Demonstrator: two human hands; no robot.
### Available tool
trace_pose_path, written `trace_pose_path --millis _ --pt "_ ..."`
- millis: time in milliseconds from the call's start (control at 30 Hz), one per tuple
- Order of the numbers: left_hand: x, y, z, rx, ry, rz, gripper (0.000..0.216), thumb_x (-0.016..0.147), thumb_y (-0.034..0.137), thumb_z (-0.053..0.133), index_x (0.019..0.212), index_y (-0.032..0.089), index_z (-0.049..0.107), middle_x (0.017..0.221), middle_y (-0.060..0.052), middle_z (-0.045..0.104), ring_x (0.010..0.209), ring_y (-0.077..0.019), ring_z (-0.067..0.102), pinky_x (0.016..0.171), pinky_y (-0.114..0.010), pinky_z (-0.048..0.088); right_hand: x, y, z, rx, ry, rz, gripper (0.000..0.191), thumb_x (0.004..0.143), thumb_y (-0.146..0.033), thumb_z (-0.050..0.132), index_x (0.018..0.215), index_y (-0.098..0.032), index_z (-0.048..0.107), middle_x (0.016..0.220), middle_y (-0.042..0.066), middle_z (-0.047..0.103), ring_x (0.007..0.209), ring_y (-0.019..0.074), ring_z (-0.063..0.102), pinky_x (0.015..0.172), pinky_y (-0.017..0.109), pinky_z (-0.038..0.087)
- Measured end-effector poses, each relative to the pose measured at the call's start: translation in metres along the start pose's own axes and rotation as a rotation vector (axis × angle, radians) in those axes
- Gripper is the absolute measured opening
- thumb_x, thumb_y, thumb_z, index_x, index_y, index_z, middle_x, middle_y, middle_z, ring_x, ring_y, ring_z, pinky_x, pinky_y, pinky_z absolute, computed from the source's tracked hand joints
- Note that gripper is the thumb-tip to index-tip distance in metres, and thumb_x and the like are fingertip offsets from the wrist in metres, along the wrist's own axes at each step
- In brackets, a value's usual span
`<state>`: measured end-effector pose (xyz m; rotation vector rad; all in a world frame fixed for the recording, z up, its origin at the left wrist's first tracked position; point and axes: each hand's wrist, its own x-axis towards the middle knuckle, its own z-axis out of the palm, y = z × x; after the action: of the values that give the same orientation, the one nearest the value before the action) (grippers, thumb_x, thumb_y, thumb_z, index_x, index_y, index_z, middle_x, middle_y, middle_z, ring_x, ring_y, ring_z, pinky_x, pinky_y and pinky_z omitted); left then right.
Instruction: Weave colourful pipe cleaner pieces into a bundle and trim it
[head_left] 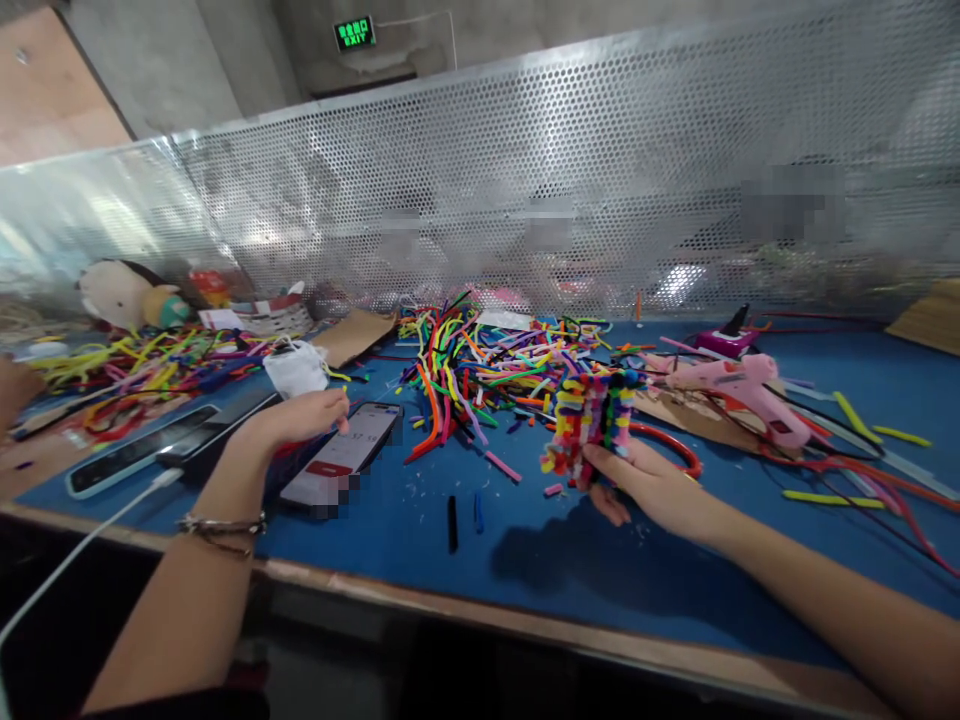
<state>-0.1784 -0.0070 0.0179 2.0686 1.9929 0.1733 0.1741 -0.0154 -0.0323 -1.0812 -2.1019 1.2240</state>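
Blue table, lower centre: right hand holds a pipe-cleaner bundle in its grip, while the empty left hand touches the phone.

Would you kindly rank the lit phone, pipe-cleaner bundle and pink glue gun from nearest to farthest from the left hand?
1. lit phone, just under the left hand
2. pipe-cleaner bundle, centre, in the right hand
3. pink glue gun, far right

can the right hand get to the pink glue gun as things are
Probably, as far as the path goes: the pink glue gun lies uncovered just beyond the right hand. But that hand is full, holding the pipe-cleaner bundle.
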Motion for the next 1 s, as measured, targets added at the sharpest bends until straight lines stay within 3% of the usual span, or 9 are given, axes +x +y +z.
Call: trace_pose_path --millis 133,367,433,467,533,667,800,900,1000 --pt "0.004 0.001 0.010 -0.027 0.026 0.014 0.030 0.072 0.036 0.029 0.064 0.017 0.051 0.068 -0.007 0.057 0.061 -0.0178 0.049 0.063 -0.029 0.040 0.000 -0.001 0.000 0.017 0.020 0.010 0.064 0.074 -0.070 0.026 0.042 -0.018 0.044 0.037 -0.001 0.042 0.035 0.0071 0.038 0.039 0.022 0.030" --pt "0.005 0.012 0.005 -0.026 0.110 0.034 0.023 0.071 0.036 0.036 0.070 0.016 0.048 0.071 -0.005 0.056 0.064 -0.0177 0.048 0.062 -0.028 0.037 -0.002 -0.001 0.000 0.079 0.038 0.007 0.059 0.070 -0.072 0.031 0.048 -0.018 0.043 0.037 -0.002 0.042 0.034 0.0068 0.038 0.040 0.021 0.032" --pt "0.000 0.032 0.009 -0.057 0.157 0.115 0.029 0.074 0.042 0.037 0.085 0.016 0.048 0.081 -0.004 0.055 0.072 -0.0172 0.049 0.069 -0.028 0.037 -0.002 -0.002 0.000 0.064 0.036 0.004 0.060 0.071 -0.072 0.030 0.048 -0.018 0.043 0.036 -0.003 0.042 0.034 0.0068 0.037 0.040 0.021 0.032" --pt "-0.004 0.045 0.013 -0.154 0.199 0.245 0.033 0.075 0.044 0.037 0.090 0.016 0.047 0.086 -0.005 0.055 0.076 -0.0169 0.049 0.072 -0.028 0.038 -0.001 -0.002 0.000 0.039 0.030 0.001 0.061 0.072 -0.071 0.029 0.047 -0.018 0.043 0.037 -0.002 0.042 0.035 0.0069 0.038 0.040 0.021 0.033" --pt "-0.009 0.077 0.024 -0.392 0.164 0.428 0.040 0.078 0.046 0.035 0.102 0.015 0.044 0.094 -0.006 0.054 0.078 -0.0157 0.049 0.073 -0.028 0.039 -0.001 -0.002 0.001 -0.023 0.001 -0.003 0.063 0.073 -0.070 0.026 0.044 -0.018 0.043 0.038 -0.001 0.042 0.036 0.0073 0.039 0.040 0.022 0.033" --pt "-0.009 0.135 0.058 -0.746 -0.133 0.545 0.048 0.077 0.043 0.044 0.115 0.015 0.038 0.098 -0.008 0.053 0.075 -0.0140 0.052 0.066 -0.026 0.041 -0.002 0.000 0.005 -0.082 -0.085 -0.025 0.059 0.075 -0.068 0.025 0.054 -0.017 0.045 0.041 -0.001 0.045 0.038 0.0086 0.041 0.040 0.021 0.033" --pt "0.000 0.163 0.089 -0.856 -0.295 0.601 0.032 0.080 0.042 0.042 0.093 0.015 0.051 0.067 -0.001 0.054 0.058 -0.0114 0.049 0.055 -0.023 0.040 -0.002 0.003 0.010 -0.220 -0.159 -0.095 0.057 0.081 -0.060 0.021 0.050 -0.018 0.043 0.043 0.000 0.045 0.040 0.0086 0.041 0.042 0.021 0.033" --pt "0.006 0.168 0.102 -0.899 -0.200 0.634 0.030 0.082 0.043 0.037 0.080 0.016 0.050 0.059 0.002 0.047 0.051 -0.0094 0.043 0.051 -0.021 0.037 -0.001 0.002 0.007 -0.328 -0.144 -0.081 0.056 0.085 -0.052 0.019 0.046 -0.018 0.041 0.042 0.000 0.045 0.040 0.0087 0.041 0.043 0.022 0.033" --pt "0.009 0.167 0.105 -0.939 -0.032 0.655 0.028 0.082 0.040 0.037 0.076 0.015 0.050 0.062 0.001 0.046 0.056 -0.0098 0.042 0.054 -0.022 0.037 0.000 -0.002 -0.006 -0.472 -0.048 -0.110 0.047 0.083 -0.048 0.030 0.051 -0.017 0.046 0.046 0.001 0.048 0.044 0.0105 0.044 0.045 0.023 0.034"
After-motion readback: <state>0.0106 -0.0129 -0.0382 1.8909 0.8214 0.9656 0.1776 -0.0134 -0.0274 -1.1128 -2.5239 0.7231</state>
